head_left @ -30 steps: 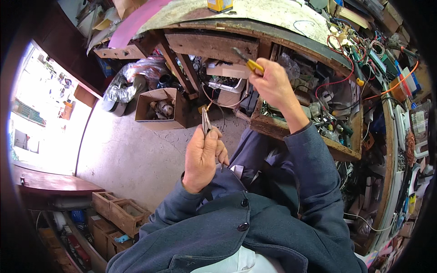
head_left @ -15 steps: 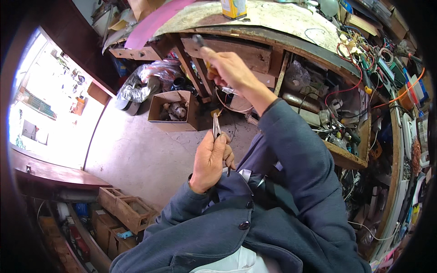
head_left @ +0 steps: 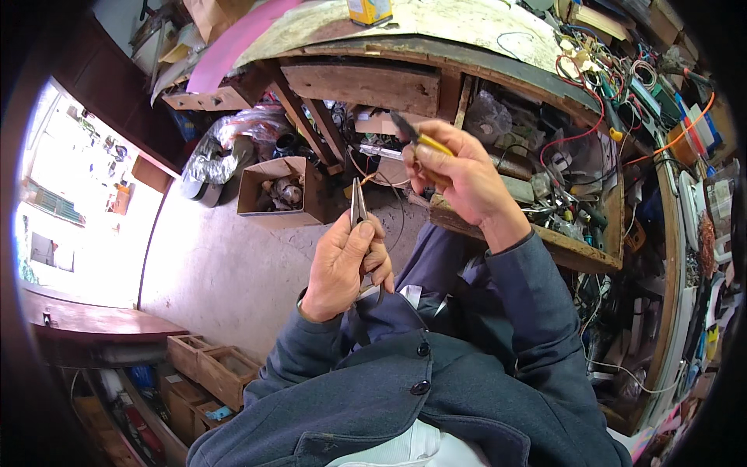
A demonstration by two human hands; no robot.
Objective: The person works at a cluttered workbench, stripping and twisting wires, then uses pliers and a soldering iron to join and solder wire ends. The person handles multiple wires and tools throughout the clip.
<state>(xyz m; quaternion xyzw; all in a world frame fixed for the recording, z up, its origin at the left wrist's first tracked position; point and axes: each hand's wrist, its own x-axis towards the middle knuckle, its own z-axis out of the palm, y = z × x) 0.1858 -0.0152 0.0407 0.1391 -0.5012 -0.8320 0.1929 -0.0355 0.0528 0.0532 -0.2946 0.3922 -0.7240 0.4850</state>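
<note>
My left hand (head_left: 338, 265) is closed round a pair of needle-nose pliers (head_left: 358, 206), whose slim metal jaws point up. A small orange-yellow bit (head_left: 367, 180) shows beside the jaw tips; whether they grip it I cannot tell. To the right and higher, my right hand (head_left: 471, 175) grips a yellow-handled tool (head_left: 437, 146) that looks like pliers or cutters. Its dark jaws (head_left: 404, 126) point up and left, apart from the needle-nose pliers. Both hands are in front of my lap, below the workbench edge.
The wooden workbench (head_left: 311, 35) spans the far side, with a yellow box (head_left: 369, 11) on top. An open, cluttered drawer (head_left: 580, 253) juts out near my right forearm. A cardboard box (head_left: 272, 214) stands on the floor. Tangled wires (head_left: 599, 86) lie at the far right.
My right hand has come down and to the right with the yellow-handled tool, from in front of the bench edge. My left hand keeps its hold on the needle-nose pliers. The view has shifted slightly.
</note>
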